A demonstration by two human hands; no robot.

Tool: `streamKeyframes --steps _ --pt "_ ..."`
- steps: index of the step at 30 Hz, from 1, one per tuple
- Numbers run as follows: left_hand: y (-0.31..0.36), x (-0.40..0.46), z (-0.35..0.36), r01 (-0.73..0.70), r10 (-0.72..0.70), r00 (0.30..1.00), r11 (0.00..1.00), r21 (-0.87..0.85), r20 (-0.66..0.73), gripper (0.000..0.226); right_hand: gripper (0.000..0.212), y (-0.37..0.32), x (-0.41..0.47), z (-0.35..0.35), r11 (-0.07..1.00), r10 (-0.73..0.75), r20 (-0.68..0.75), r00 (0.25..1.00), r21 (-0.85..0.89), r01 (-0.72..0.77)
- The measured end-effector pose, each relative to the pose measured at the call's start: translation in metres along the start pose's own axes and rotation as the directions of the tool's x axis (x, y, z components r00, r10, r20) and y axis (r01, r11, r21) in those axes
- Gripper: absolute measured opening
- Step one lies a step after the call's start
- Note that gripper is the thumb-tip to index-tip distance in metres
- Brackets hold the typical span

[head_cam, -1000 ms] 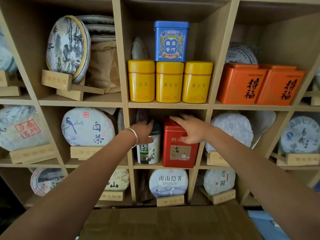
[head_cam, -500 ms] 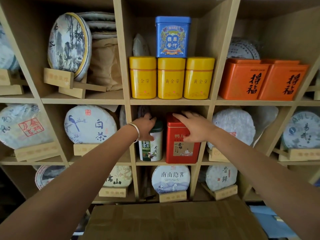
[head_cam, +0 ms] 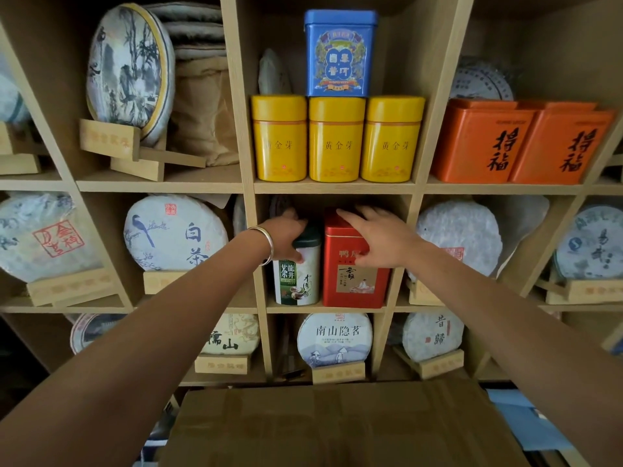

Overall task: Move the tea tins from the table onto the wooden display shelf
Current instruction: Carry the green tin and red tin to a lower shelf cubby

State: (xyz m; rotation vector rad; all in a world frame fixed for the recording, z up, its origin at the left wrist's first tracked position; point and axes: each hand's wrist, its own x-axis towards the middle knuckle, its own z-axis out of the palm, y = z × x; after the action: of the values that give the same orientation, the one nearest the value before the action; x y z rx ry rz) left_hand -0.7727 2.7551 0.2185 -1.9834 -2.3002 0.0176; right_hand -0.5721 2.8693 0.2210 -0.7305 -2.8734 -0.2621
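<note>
A white and green tea tin [head_cam: 296, 278] and a red tea tin [head_cam: 354, 281] stand side by side in the middle cubby of the wooden display shelf [head_cam: 333, 187]. My left hand [head_cam: 286, 239] grips the top of the white and green tin, thumb on its front. My right hand [head_cam: 377, 241] holds the red tin's upper part, fingers over the lid and thumb on its front. In the cubby above, three yellow tins [head_cam: 337, 139] stand in a row with a blue tin [head_cam: 340, 53] on top.
Two orange tins [head_cam: 522, 143] fill the upper right cubby. Round paper-wrapped tea cakes on wooden stands [head_cam: 175, 234] occupy the other cubbies. A brown cardboard box [head_cam: 337, 423] lies below, in front of the shelf.
Both hands have slid further over the tin tops, thumbs now on the tins' fronts. The two tins stand a little deeper in the cubby. The view has drawn closer.
</note>
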Motion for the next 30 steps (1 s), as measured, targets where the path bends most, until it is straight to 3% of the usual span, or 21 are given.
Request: streamKeyframes --steps 30 --pt "0.0002 -0.0044 0.0038 -0.004 0.002 0.999 0.999 -0.044 -0.043 0.086 0.107 0.0044 -0.0002 -0.0018 0.999 -0.037 0.002 0.999 -0.001 0.037"
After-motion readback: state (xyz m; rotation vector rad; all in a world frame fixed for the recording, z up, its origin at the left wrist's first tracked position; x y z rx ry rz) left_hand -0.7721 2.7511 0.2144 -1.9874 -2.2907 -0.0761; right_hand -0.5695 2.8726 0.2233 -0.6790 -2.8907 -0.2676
